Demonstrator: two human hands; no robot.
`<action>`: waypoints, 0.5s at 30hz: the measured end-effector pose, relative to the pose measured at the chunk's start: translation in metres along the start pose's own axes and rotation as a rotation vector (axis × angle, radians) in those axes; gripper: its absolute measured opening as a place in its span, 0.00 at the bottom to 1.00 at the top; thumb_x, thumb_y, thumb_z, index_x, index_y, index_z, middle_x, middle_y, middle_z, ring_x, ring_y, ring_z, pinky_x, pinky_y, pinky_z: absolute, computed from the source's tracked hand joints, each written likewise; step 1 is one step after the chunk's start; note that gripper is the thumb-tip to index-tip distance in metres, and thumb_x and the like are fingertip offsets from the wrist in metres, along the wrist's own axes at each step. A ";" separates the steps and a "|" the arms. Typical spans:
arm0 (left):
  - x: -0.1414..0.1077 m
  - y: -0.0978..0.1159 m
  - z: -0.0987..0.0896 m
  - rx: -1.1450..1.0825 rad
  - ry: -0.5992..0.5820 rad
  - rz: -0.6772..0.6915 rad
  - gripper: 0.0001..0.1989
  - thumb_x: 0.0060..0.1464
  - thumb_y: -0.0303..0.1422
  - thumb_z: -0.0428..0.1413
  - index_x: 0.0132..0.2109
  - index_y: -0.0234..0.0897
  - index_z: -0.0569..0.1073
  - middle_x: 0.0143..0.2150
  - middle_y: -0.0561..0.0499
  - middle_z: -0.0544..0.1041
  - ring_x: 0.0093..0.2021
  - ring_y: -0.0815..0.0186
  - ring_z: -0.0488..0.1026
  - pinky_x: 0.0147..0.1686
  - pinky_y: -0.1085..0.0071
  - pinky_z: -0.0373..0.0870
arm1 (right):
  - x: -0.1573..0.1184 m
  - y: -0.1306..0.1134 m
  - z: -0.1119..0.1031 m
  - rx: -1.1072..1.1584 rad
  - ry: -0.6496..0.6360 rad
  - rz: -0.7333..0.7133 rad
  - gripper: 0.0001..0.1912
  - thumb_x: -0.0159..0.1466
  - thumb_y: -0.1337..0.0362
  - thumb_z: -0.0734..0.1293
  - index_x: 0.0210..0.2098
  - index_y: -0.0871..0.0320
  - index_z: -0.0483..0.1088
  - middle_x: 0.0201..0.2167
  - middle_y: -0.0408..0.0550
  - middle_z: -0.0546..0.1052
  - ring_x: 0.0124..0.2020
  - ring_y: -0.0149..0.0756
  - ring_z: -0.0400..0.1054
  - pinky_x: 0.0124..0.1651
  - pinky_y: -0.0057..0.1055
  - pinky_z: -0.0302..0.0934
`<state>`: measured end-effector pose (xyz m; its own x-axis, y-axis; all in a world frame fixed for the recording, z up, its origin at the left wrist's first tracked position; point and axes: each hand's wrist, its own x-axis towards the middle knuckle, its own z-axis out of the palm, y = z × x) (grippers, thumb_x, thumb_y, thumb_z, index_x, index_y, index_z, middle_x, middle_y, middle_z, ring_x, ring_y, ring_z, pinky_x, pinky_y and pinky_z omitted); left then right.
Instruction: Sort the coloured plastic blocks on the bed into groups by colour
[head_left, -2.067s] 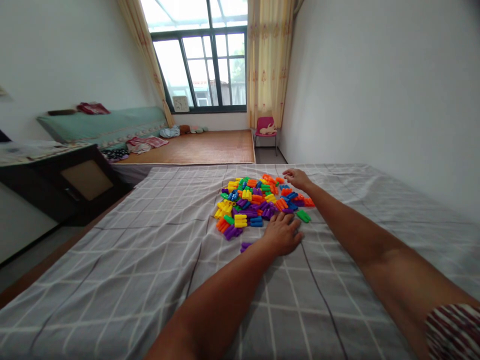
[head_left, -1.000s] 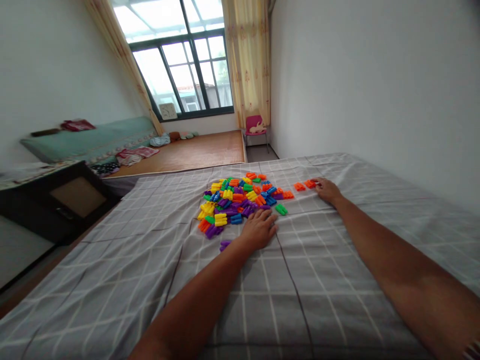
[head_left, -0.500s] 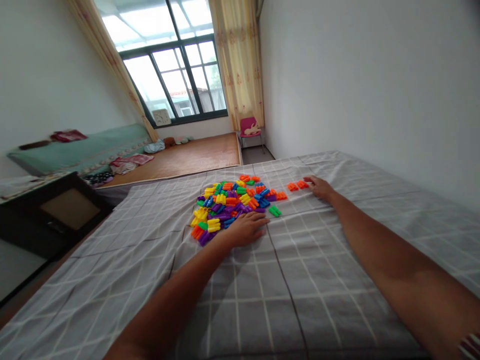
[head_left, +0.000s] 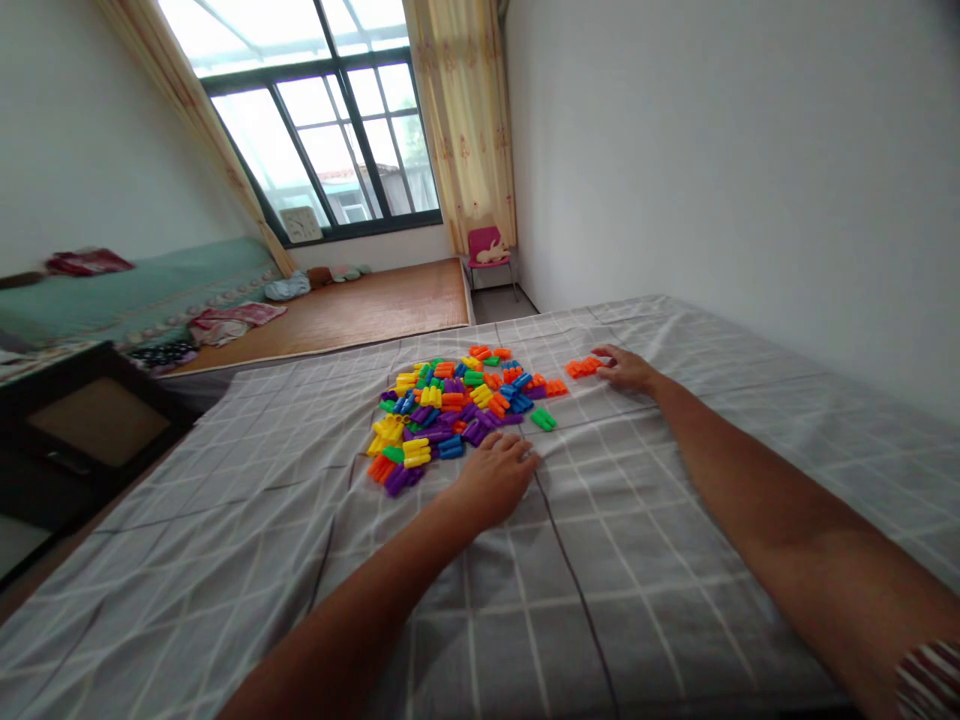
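A heap of plastic toy building blocks (head_left: 450,400) in yellow, purple, orange, blue and green lies on the checked bedsheet (head_left: 600,560). My left hand (head_left: 496,478) rests palm down just in front of the heap, its fingers stretched out and holding nothing. Right of the heap, my right hand (head_left: 628,370) has its thumb and fingers around the right end of an orange block (head_left: 583,368). That block sits against another orange one in a short row; whether they are joined is too small to tell. A single green block (head_left: 543,419) lies between the heap and my right hand.
A dark cabinet (head_left: 82,440) stands to the left of the bed. Beyond is a mat-covered bed (head_left: 375,305) with clothes, and a pink chair (head_left: 484,242) holding a soft toy. A white wall (head_left: 712,180) runs along the right side.
The two orange blocks at my right hand, apart before, now sit together. My left hand has drawn back slightly from the heap's edge. The view has shifted a little.
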<state>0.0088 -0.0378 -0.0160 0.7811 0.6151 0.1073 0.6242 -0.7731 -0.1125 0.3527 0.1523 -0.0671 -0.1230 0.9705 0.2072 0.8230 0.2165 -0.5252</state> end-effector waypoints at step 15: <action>-0.001 -0.014 0.017 -0.209 0.060 -0.056 0.18 0.62 0.36 0.47 0.57 0.45 0.69 0.60 0.50 0.70 0.60 0.60 0.65 0.59 0.60 0.62 | -0.009 -0.031 0.018 -0.288 -0.012 -0.163 0.24 0.63 0.53 0.63 0.57 0.51 0.70 0.57 0.48 0.72 0.57 0.49 0.62 0.56 0.45 0.59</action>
<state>-0.0002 -0.0247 -0.0313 0.7395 0.6520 0.1673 0.6450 -0.7575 0.1014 0.3177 0.1384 -0.0678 -0.2709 0.9272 0.2585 0.9148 0.3316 -0.2307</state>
